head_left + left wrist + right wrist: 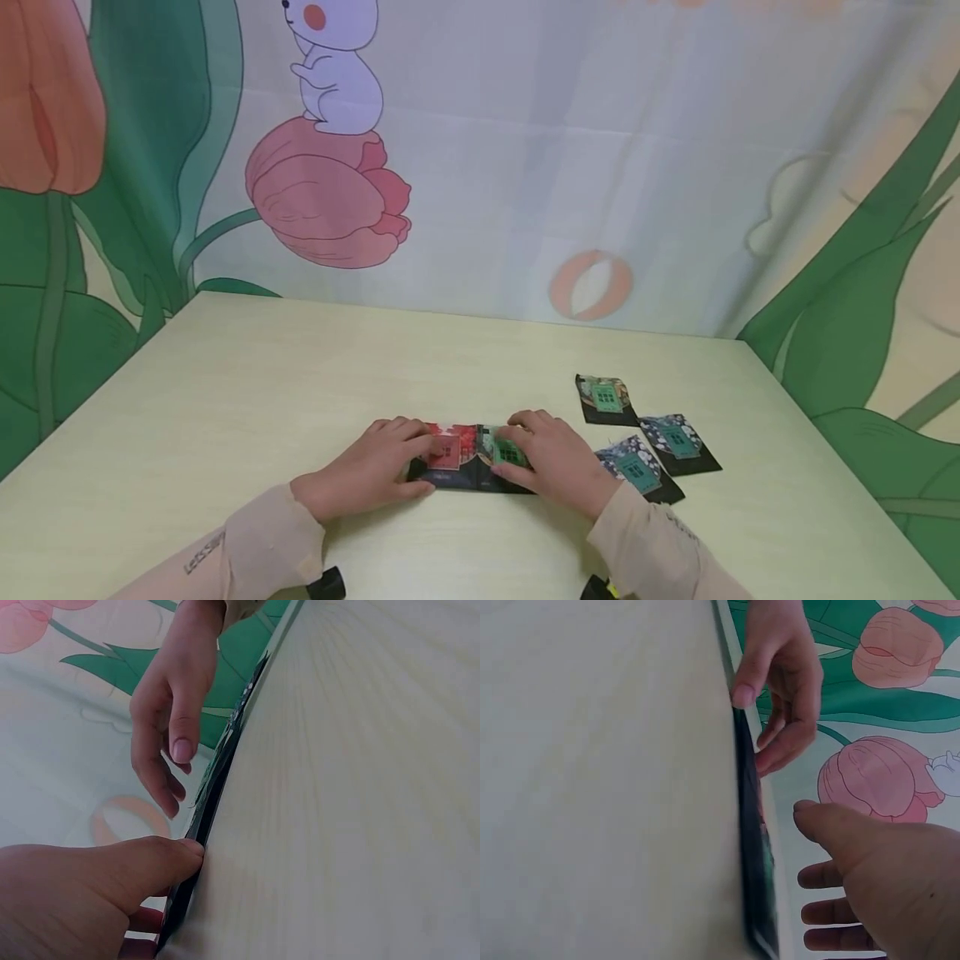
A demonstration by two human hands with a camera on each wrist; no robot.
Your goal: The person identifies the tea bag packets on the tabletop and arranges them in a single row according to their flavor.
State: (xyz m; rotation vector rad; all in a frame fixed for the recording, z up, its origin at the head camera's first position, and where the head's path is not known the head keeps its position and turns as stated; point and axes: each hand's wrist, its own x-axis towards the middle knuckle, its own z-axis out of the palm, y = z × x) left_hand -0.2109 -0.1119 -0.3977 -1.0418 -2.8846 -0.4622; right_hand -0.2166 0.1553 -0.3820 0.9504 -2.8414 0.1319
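A flat packet with a red top and dark base (pixel 447 451) lies on the table, side by side with a green-topped packet (pixel 507 451). My left hand (pixel 382 465) grips the red packet at its left end. Its thumb (pixel 161 859) presses the near dark edge, while the fingers reach over the top. Over the right end of the green packet hovers my right hand (pixel 558 458), its fingers loosely spread with nothing between them. The right wrist view shows that hand's thumb (pixel 832 825) apart from the packet edge.
To the right lie two blue-flowered packets (pixel 637 473) (pixel 680 443), partly overlapping, the nearer one partly behind my right hand. Another green-labelled packet (pixel 606 398) lies farther back. The pale table (pixel 247 375) ends at a printed curtain (pixel 480 183).
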